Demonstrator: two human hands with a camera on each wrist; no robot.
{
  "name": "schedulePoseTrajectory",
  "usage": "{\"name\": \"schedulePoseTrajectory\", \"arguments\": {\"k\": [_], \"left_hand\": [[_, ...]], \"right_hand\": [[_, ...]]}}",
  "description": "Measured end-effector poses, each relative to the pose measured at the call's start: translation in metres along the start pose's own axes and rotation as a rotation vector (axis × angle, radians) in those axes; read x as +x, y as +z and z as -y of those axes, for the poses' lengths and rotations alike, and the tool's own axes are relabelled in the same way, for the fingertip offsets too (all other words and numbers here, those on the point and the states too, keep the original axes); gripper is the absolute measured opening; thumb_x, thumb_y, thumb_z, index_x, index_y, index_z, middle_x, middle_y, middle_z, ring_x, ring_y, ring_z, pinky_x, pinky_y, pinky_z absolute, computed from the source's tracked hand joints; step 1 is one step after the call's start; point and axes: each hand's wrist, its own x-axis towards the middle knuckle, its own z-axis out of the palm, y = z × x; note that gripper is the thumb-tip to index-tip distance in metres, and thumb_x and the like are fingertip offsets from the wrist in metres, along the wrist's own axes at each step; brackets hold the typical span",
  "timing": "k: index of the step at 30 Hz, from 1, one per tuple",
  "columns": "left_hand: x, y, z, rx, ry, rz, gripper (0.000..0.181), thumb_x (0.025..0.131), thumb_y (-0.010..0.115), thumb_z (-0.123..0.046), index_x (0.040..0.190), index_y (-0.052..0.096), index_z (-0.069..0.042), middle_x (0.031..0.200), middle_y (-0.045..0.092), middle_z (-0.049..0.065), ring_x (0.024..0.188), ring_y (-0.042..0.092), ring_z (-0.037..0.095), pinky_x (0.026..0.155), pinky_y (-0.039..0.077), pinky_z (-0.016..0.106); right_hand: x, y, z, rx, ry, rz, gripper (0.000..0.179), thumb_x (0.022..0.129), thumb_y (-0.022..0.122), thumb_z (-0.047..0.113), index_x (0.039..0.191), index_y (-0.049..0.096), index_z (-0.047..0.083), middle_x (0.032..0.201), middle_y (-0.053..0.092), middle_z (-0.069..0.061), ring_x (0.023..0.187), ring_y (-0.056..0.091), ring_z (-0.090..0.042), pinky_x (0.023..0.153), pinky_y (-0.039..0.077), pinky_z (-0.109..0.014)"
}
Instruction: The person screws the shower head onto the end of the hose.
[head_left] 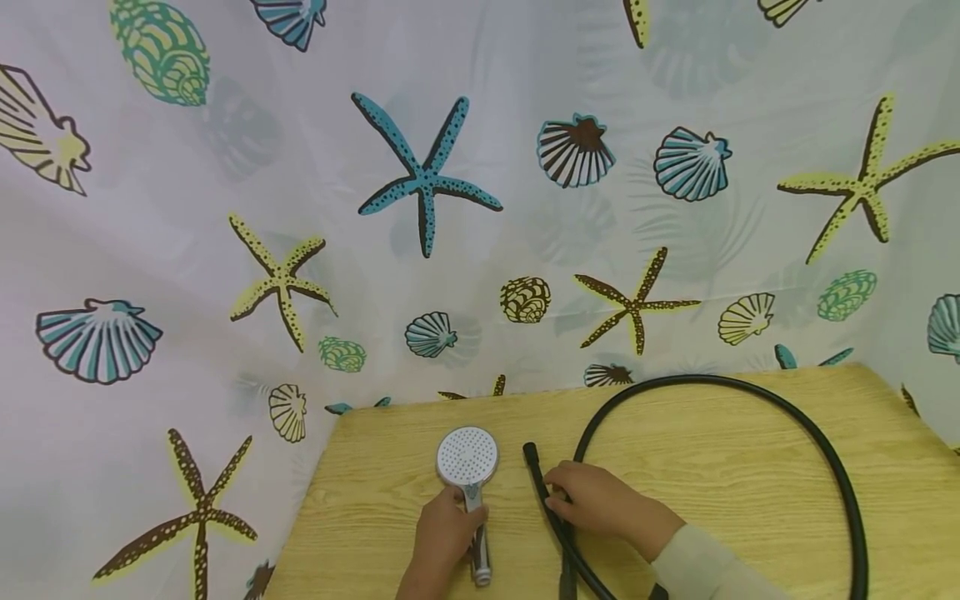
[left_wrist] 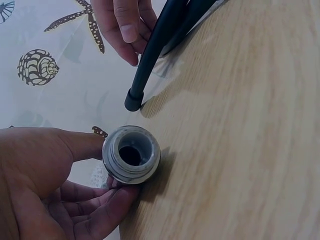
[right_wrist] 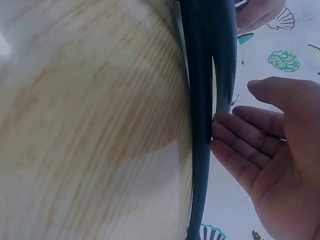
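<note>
A chrome handheld shower head with a round, white perforated face [head_left: 467, 456] lies at 6 o'clock in the head view, its handle grasped by the left hand [head_left: 442, 533]. At 3 o'clock, a looped black flexible hose [head_left: 693, 379]; the right hand [head_left: 596, 498] is relaxed beside it, grasping nothing, contact unclear. Apparent step: taking up the hose; next, fingers must curl round it. Beneath, a pale wood-grain table [head_left: 382, 467]; white shell-and-starfish fabric [head_left: 487, 225] hangs from 9 through 12 to 3 o'clock.

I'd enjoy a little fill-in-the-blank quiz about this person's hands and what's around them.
1. The left hand grips the shower head by its ____.
2. The right hand is at the hose, which is coloured ____.
3. The tabletop looks like ____.
4. The cloth behind shows seashells and ____.

Missing words: handle; black; wood; starfish.
</note>
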Motion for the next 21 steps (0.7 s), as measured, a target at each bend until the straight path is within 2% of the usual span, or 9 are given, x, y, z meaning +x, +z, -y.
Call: {"name": "schedulePoseTrajectory", "arguments": {"k": [7,21], "left_hand": [[0.0003,0.0003,-0.0004,0.004,-0.023,0.003,0.043,0.086,0.074,-0.019,0.119,0.061,0.005,0.08,0.064,0.008,0.051,0.059,0.012,0.04,0.052,0.024],[0.0014,0.0001,0.0015,0.008,0.001,0.015,0.044,0.086,0.073,-0.019,0.12,0.061,0.006,0.08,0.065,0.009,0.051,0.059,0.012,0.041,0.051,0.025]], "right_hand": [[0.0036,0.0012,0.0036,-0.033,0.012,0.005,0.036,0.099,0.066,0.025,0.128,0.065,0.003,0.109,0.069,-0.005,0.096,0.067,-0.016,0.083,0.058,-0.034],[0.0086,0.0045,0.0079,-0.096,0.011,-0.024,0.037,0.098,0.067,0.025,0.128,0.065,0.003,0.102,0.067,-0.005,0.087,0.065,-0.015,0.075,0.057,-0.03]]}}
